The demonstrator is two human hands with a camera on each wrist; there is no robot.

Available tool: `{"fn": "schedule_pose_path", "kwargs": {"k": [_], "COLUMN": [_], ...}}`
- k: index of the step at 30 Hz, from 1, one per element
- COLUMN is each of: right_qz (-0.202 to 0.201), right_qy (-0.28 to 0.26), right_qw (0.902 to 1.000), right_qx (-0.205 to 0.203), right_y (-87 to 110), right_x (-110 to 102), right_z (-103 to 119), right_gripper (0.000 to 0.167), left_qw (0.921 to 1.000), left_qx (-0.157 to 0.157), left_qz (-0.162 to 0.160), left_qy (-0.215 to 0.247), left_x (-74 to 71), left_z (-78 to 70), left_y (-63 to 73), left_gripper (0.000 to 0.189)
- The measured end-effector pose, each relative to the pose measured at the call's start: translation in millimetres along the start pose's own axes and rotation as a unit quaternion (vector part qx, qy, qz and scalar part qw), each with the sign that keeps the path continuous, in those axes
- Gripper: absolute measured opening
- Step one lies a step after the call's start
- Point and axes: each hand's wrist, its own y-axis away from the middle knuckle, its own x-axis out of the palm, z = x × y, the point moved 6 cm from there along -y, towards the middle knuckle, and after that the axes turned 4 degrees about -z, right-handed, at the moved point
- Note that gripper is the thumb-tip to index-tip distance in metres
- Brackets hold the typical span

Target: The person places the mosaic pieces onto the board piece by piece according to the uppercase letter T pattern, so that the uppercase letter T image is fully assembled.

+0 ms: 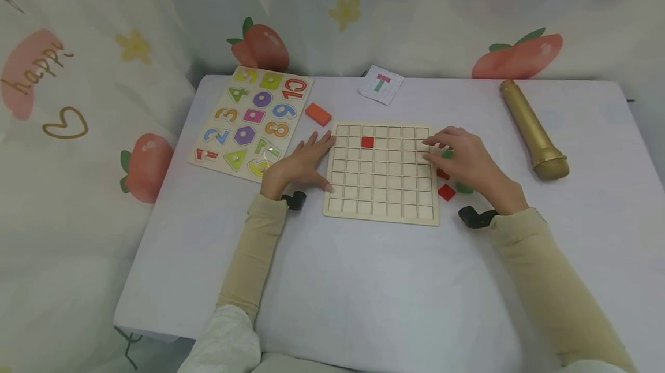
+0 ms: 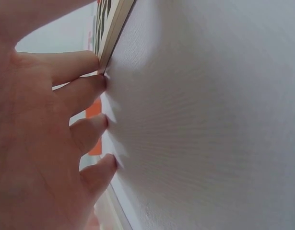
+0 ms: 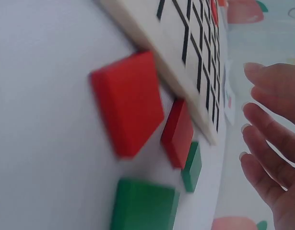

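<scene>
A pale wooden grid board (image 1: 381, 194) lies flat on the table, with one red square tile (image 1: 367, 142) in its upper rows. My left hand (image 1: 301, 162) is spread at the board's left edge, thumb and fingertips against it. Over the right edge hovers my right hand (image 1: 464, 153), fingers loosely bent with nothing between them in the right wrist view. Below that hand, loose beside the board, lie two red tiles (image 3: 128, 103) and two green tiles (image 3: 192, 167). In the head view the hand partly covers them.
A number and shape puzzle board (image 1: 244, 135) lies at the back left, with an orange block (image 1: 318, 114) beside it. A small grid card (image 1: 381, 85) showing a red and green T is at the back. To the right lies a gold flared cylinder (image 1: 532, 130).
</scene>
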Motion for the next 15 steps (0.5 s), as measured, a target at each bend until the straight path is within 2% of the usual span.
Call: {"fn": "schedule_pose_path", "kwargs": {"k": [10, 15], "right_qz": [-0.021, -0.007], "right_qy": [0.017, 0.027], "right_qw": [0.9995, 0.9993], "right_qx": [0.014, 0.026], "right_y": [23.5, 34.2], "right_x": [-11, -10], "right_z": [-27, -37], "right_gripper": [0.025, 0.022], "left_qw": [1.0, 0.9999], "left_qx": [0.002, 0.009], "left_qz": [0.004, 0.011], "left_qy": [0.006, 0.005], "left_x": [-0.3, -2.2], "left_z": [2.5, 1.2], "left_y": [1.6, 0.4], "left_gripper": [0.119, 0.119]}}
